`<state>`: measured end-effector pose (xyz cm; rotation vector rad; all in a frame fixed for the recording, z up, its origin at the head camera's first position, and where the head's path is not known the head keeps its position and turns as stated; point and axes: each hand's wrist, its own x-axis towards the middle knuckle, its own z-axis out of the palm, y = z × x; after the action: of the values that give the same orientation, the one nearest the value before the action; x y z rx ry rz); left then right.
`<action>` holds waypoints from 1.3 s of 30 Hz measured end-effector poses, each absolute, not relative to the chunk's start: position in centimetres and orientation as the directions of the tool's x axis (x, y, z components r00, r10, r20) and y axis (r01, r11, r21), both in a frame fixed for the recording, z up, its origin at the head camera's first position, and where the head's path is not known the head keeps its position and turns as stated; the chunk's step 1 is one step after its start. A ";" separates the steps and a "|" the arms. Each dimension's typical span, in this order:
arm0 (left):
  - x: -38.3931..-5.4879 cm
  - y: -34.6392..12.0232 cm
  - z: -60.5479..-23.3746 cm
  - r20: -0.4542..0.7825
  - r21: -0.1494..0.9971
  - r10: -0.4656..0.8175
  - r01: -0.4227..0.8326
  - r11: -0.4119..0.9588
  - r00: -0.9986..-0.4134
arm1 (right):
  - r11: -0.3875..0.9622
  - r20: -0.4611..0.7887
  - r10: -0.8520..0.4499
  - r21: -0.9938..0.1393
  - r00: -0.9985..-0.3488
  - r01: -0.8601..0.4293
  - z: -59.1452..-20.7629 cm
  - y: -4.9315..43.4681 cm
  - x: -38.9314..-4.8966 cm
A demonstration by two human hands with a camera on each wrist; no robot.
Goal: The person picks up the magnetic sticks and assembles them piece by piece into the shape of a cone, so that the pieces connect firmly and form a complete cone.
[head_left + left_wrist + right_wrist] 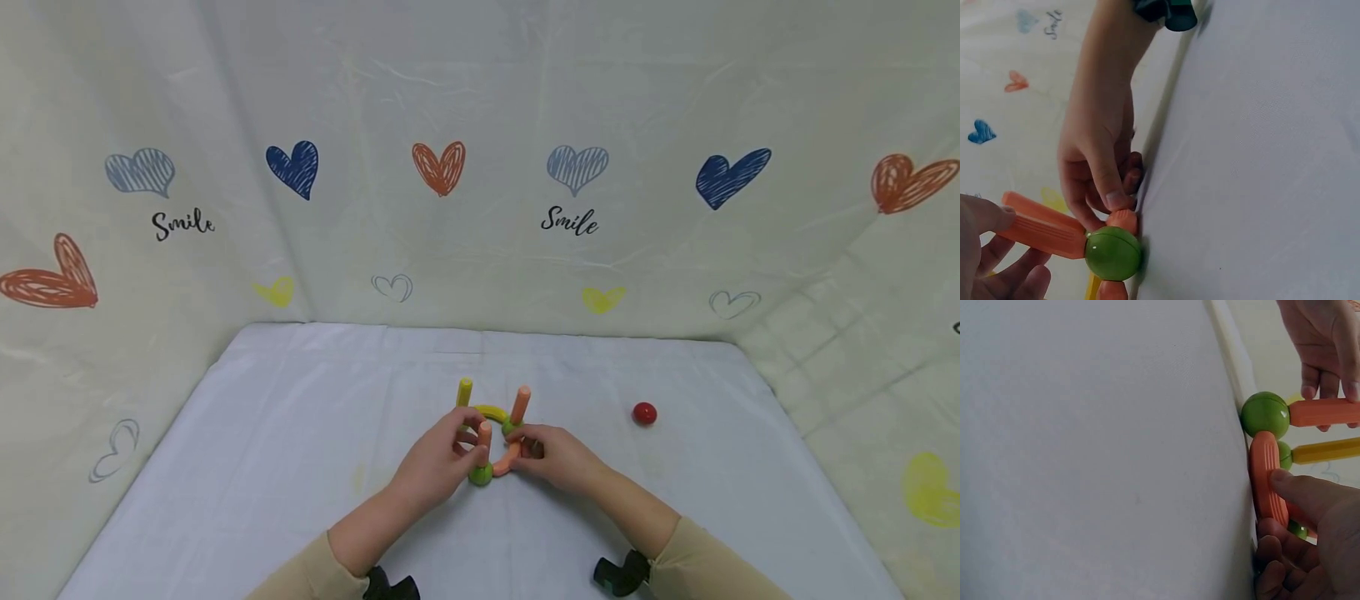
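A small toy frame of rods and balls stands on the white cloth. My left hand (435, 457) pinches an upright orange rod (485, 442), whose foot meets a green ball (1113, 253) at the near side. With thumb and fingers my right hand (562, 457) grips a curved orange rod (1266, 478) lying low against that ball. Behind it, another orange rod (521, 404) rises from a second green ball (512, 427). A curved yellow rod (491, 412) forms the far side, and an upright yellow rod (464, 392) stands at the back left, its lower end hidden by my left hand.
A red ball (644, 413) lies by itself to the right of the frame. The table's white cloth (300, 400) ends at a pale curtain (480, 250) printed with hearts, which encloses the back and sides. Dark straps (622, 573) sit at both wrists.
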<state>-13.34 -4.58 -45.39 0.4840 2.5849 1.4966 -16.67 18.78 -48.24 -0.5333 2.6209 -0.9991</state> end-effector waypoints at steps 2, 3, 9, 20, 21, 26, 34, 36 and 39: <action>-13.3 -4.6 -45.3 0.057 0.860 0.331 0.214 0.463 -0.942 | 0.691 -0.130 -0.435 -0.683 -0.891 -0.238 -48.2 18.8 -16.7; -13.3 -4.6 -45.3 0.053 0.860 0.330 0.211 0.465 -0.943 | 0.690 -0.129 -0.436 -0.683 -0.891 -0.239 -48.2 18.8 -16.7; -13.4 -4.6 -45.0 0.043 0.853 0.325 0.205 0.481 -0.945 | 0.685 -0.116 -0.444 -0.683 -0.888 -0.254 -48.3 18.7 -16.7; -13.5 -4.9 -45.3 0.076 0.858 0.342 0.237 0.457 -0.936 | 0.668 -0.080 -0.458 -0.688 -0.885 -0.283 -48.5 18.7 -16.7; -13.5 -5.0 -45.3 0.078 0.859 0.340 0.236 0.454 -0.937 | 0.668 -0.079 -0.461 -0.686 -0.884 -0.287 -48.5 18.8 -16.6; -13.6 -5.5 -45.5 0.082 0.866 0.309 0.222 0.449 -0.947 | 0.658 -0.064 -0.479 -0.686 -0.876 -0.310 -48.4 18.9 -16.4; -14.3 -6.4 -46.1 0.133 0.851 0.265 0.247 0.463 -0.955 | 0.650 -0.064 -0.485 -0.694 -0.872 -0.311 -48.1 19.1 -16.3; -14.4 -6.6 -46.2 0.135 0.850 0.264 0.248 0.464 -0.955 | 0.654 -0.070 -0.481 -0.692 -0.874 -0.305 -48.2 19.2 -16.3; -14.5 -6.7 -46.3 0.131 0.850 0.263 0.245 0.467 -0.956 | 0.657 -0.077 -0.477 -0.693 -0.876 -0.297 -48.3 19.2 -16.4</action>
<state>-14.47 -6.72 -46.28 0.4629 2.6745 1.5445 -16.37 19.19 -48.34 -0.6248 2.6237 -1.0303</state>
